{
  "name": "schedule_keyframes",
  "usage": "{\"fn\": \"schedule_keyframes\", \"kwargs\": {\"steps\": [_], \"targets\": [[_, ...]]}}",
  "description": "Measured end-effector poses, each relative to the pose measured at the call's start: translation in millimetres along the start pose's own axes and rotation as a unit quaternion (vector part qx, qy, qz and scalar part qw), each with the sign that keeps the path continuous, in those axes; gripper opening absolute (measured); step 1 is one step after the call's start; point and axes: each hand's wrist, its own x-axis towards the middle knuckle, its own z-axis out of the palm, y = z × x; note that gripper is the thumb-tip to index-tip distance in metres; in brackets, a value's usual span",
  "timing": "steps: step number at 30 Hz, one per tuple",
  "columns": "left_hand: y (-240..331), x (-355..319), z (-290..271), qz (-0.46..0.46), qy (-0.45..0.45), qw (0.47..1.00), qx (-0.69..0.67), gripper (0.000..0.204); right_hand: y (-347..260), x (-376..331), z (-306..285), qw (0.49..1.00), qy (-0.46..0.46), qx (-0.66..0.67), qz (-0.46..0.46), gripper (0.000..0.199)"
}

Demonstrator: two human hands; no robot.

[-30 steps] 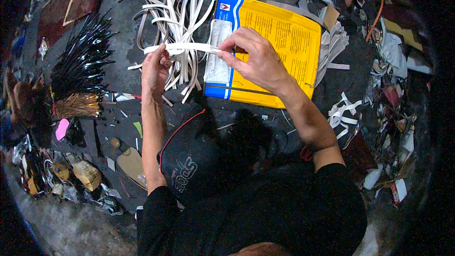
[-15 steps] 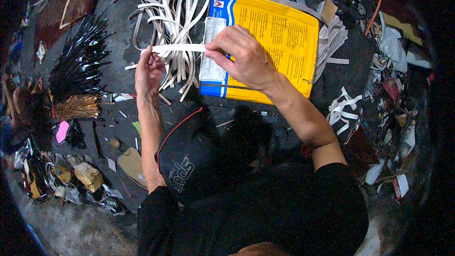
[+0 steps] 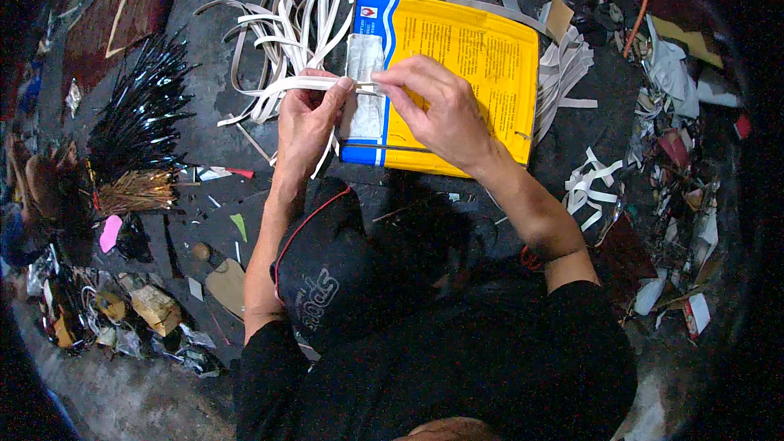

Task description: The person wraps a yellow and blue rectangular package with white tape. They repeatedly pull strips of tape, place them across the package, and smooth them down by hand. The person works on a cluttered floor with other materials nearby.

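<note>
My left hand [image 3: 307, 121] pinches a flat white strip [image 3: 282, 86] between thumb and fingers, and the strip trails leftward over the pile. A short end of it sticks out towards my right hand [image 3: 443, 109], whose thumb and fingertips are closed close to that end. Whether those fingertips grip the strip's tip is too small to tell. Under my right hand lies a yellow and blue printed panel [image 3: 465, 41]. A whitish pad [image 3: 365, 118] rests on its blue left side. A loose pile of long white strips [image 3: 306, 12] lies beyond my left hand.
Greyish strips [image 3: 567, 65] fan out past the panel's right edge, with short white cut strips [image 3: 592, 184] nearer. A black bristly bundle [image 3: 135, 106] lies at left. Scraps [image 3: 682, 147] litter the right side. A black cap [image 3: 322, 261] shows below my left hand.
My left hand has moved right, along the strip to near its end. My right hand has shifted slightly right and nearer. The strip no longer stretches long between them.
</note>
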Motion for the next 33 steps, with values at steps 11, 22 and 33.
{"fn": "schedule_keyframes", "kwargs": {"steps": [11, 22, 33], "targets": [[1.0, -3.0, 3.6, 0.028, 0.009, 0.999, 0.018, 0.021, -2.9, -17.5, 8.9, 0.989, -0.046, -0.123, -0.074, 0.037], [11.4, -0.4, 6.6, 0.046, 0.025, 0.990, 0.130, 0.025, 3.6, -6.9, 10.2, 1.000, -0.015, -0.020, 0.004, 0.025], [25.3, 4.0, -41.9, -0.035, 0.068, 0.993, -0.090, 0.035, 3.8, -22.8, -18.8, 0.994, -0.073, -0.081, -0.014, 0.042]]}}
